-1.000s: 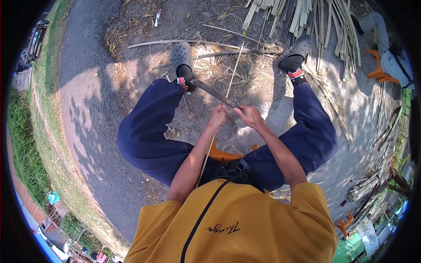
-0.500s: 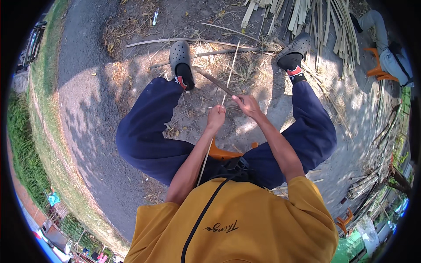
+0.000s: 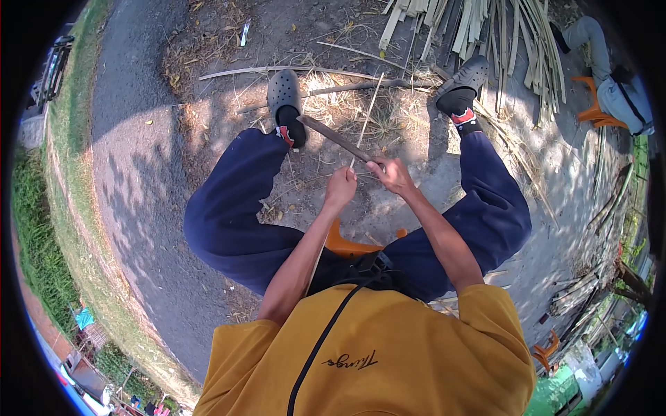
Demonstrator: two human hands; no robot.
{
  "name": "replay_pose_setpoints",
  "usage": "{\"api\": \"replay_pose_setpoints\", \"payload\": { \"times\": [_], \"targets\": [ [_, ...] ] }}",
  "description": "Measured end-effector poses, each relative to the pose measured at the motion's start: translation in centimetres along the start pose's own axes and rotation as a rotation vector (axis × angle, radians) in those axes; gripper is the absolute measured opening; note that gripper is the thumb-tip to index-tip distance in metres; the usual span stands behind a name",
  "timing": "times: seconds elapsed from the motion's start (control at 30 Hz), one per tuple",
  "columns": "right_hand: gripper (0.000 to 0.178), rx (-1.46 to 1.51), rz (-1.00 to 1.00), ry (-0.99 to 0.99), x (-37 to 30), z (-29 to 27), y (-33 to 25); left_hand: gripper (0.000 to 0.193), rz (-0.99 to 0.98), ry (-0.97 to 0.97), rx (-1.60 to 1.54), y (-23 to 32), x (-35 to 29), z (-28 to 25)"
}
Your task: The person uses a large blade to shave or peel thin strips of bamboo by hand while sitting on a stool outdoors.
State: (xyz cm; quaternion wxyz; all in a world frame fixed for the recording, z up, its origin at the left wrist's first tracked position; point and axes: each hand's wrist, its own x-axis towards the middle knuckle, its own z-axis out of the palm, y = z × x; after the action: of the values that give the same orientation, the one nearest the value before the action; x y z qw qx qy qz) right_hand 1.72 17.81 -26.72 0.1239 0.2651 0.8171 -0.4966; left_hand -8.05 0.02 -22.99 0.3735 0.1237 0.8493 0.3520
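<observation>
My left hand (image 3: pixel 340 186) is closed round a thin pale bamboo strip (image 3: pixel 368 114), which runs out ahead between my feet and back under my left forearm toward my lap. My right hand (image 3: pixel 393 176), also closed, grips a long, dark, narrow knife (image 3: pixel 338 141). Its blade slants to the far left across the strip, just ahead of my left fist, with the tip near my left shoe (image 3: pixel 284 90). The knife's handle is mostly covered by my fingers, and I cannot tell which way the edge faces.
Bamboo slats (image 3: pixel 520 52) lie heaped at the far right. A long strip (image 3: pixel 277 69) and a dark stick (image 3: pixel 361 87) lie on the ground near my feet, among pale shavings (image 3: pixel 392 118). Under me is an orange seat (image 3: pixel 341 243). Another person (image 3: pixel 619 93) sits at the right edge.
The knife and my right hand have come slightly back toward my body, and the blade lies nearer my left fist. The strip's far end has drawn back a little.
</observation>
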Motion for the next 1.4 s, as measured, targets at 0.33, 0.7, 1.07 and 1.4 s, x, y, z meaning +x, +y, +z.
{"api": "replay_pose_setpoints", "payload": {
  "times": [0.33, 0.7, 1.07, 1.4],
  "targets": [
    [0.066, 0.025, -0.242, 0.268, 0.4, -0.2, 0.0, 0.030, 0.007, -0.018, 0.092, 1.2, -0.6, -0.7],
    [0.064, 0.084, 0.035, 0.195, 0.0, -0.9, 0.5, 0.029, 0.005, -0.014, 0.103, 0.5, -1.0, -0.3],
    [0.057, -0.024, -0.130, 0.109, 0.3, -0.8, 0.9, 0.023, 0.003, 0.090, 0.230, 1.3, -1.3, 0.0],
    [0.061, 0.038, -0.027, 0.079, 0.6, -0.7, 1.0, 0.022, 0.049, 0.083, 0.196, 2.3, -1.8, -0.1]
  ]
}}
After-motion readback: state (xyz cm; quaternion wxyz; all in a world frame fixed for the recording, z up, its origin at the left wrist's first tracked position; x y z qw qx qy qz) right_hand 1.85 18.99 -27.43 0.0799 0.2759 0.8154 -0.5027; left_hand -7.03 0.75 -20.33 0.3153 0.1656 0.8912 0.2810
